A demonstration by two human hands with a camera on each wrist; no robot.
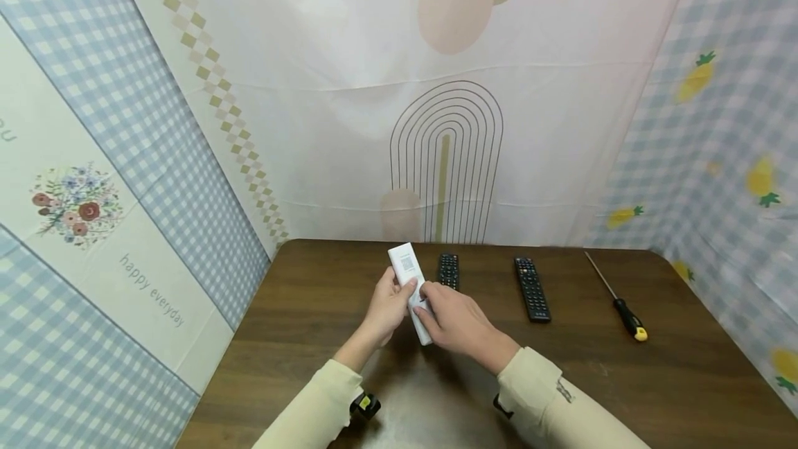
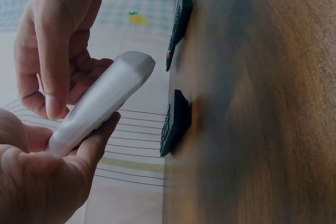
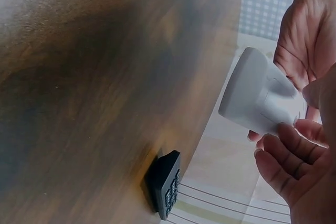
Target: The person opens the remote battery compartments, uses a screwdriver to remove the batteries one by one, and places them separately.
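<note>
A white remote control [image 1: 407,259] is held up over the table at a slant, its back with a printed square code facing the head camera. My left hand [image 1: 386,307] grips it from the left, thumb on the back and fingers beneath. On the other side, my right hand [image 1: 460,321] has its thumb and bent fingers on the lower half of the back. The right wrist view shows the remote's smooth end [image 3: 244,90] and a panel outline, with the right fingertips [image 3: 286,129] at its edge. The hands hide part of the back.
Behind the hands lies a black remote [image 1: 448,271]; another black remote [image 1: 533,289] lies to its right. Farther right is a screwdriver [image 1: 630,319] with a black and yellow handle. The brown wooden table [image 1: 299,338] ends against hanging patterned cloths [image 1: 330,151].
</note>
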